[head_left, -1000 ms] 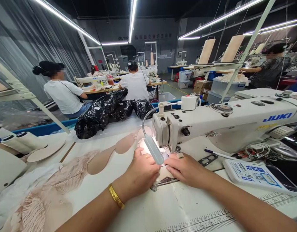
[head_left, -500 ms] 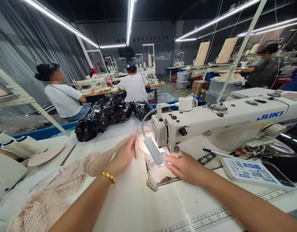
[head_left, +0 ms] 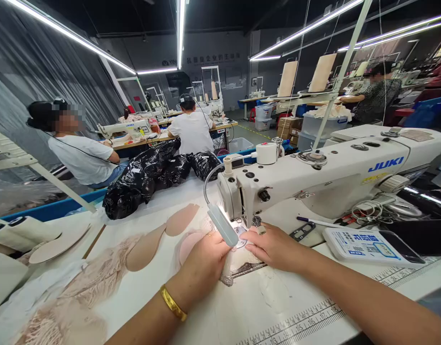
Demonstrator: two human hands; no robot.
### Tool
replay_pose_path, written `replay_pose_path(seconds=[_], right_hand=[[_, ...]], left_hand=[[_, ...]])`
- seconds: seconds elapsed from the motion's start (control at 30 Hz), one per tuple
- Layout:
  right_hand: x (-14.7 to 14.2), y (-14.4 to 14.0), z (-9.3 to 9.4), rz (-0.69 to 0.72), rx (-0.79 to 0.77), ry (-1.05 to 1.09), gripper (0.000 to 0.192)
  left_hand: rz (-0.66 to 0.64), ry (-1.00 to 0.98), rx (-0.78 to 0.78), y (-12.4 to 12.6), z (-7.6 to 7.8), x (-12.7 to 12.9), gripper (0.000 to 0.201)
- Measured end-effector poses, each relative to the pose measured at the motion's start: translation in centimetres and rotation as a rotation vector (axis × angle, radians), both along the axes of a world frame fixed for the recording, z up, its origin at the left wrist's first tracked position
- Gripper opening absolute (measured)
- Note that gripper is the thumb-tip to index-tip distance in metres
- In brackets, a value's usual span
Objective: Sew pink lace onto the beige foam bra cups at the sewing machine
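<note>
At the sewing machine (head_left: 302, 177), my left hand (head_left: 202, 258) is closed beside the needle area, its fingertips partly hidden by the grey lamp head (head_left: 223, 225). A pink rounded fabric piece (head_left: 187, 245) shows from under that hand, and its fingers appear to grip it. My right hand (head_left: 277, 247) rests by the metal needle plate (head_left: 243, 261), fingers stretched out and slightly apart with nothing visible between them. Two beige cup-shaped pieces, one nearer (head_left: 144, 249) and one farther (head_left: 182, 220), lie on the table left of my left hand.
Pink lace fabric (head_left: 87, 282) is heaped at the left. Black plastic bags (head_left: 141, 175) lie behind the table's work area. At right are a white plastic case (head_left: 360, 244), a pen (head_left: 313, 221) and a ruler strip (head_left: 302, 326). Other people sit at machines farther back.
My left hand has moved right and nearer to me, closing by the needle plate. The beige pieces it covered now lie uncovered. My right hand stays by the plate; the view has shifted slightly.
</note>
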State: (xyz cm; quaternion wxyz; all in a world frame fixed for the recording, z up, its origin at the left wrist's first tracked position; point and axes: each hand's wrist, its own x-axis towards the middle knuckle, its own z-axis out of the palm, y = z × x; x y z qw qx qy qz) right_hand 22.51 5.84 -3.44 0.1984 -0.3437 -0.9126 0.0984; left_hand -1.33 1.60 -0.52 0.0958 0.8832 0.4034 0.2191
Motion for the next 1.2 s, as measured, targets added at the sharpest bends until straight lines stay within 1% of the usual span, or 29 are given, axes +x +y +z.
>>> replay_pose_path(seconds=[0.17,0.23,0.27,0.3,0.33,0.43,0.53,0.67,0.9,1.07,1.2], right_hand=[[0.0,0.0,0.2,0.007,0.004,-0.022,0.017],[0.0,0.0,0.3,0.007,-0.002,-0.033,0.017],[0.1,0.0,0.3,0.006,-0.003,-0.038,0.017],[0.1,0.1,0.3,0.005,-0.003,-0.044,0.017],[0.0,0.1,0.4,0.005,-0.002,-0.050,0.017],[0.0,0.1,0.5,0.005,-0.014,-0.066,0.017],[-0.1,0.1,0.7,0.000,-0.036,-0.075,0.017],[0.0,0.1,0.7,-0.001,-0.047,-0.066,0.018],[0.1,0.0,0.5,0.004,-0.072,-0.043,0.016],[0.1,0.2,0.0,-0.010,-0.021,-0.042,0.017],[0.2,0.0,-0.2,0.026,0.042,-0.015,0.024]], left_hand=[[0.165,-0.018,0.075,0.5,-0.3,0.2,0.020],[0.242,0.031,0.141,0.5,-0.4,0.1,0.015],[0.258,0.064,0.172,0.5,-0.4,0.0,0.012],[0.248,0.087,0.189,0.4,-0.4,0.0,0.013],[0.211,0.094,0.186,0.4,-0.4,0.1,0.016],[0.041,0.024,0.117,0.2,0.0,0.4,0.024],[-0.016,-0.044,0.120,0.2,0.3,0.9,0.028],[-0.005,-0.066,0.154,0.3,0.3,1.3,0.026],[0.044,0.007,0.215,0.4,0.0,1.4,0.025],[0.109,0.133,0.187,0.7,-0.4,1.0,0.013],[0.165,0.226,0.185,1.3,-1.3,1.4,0.020]])
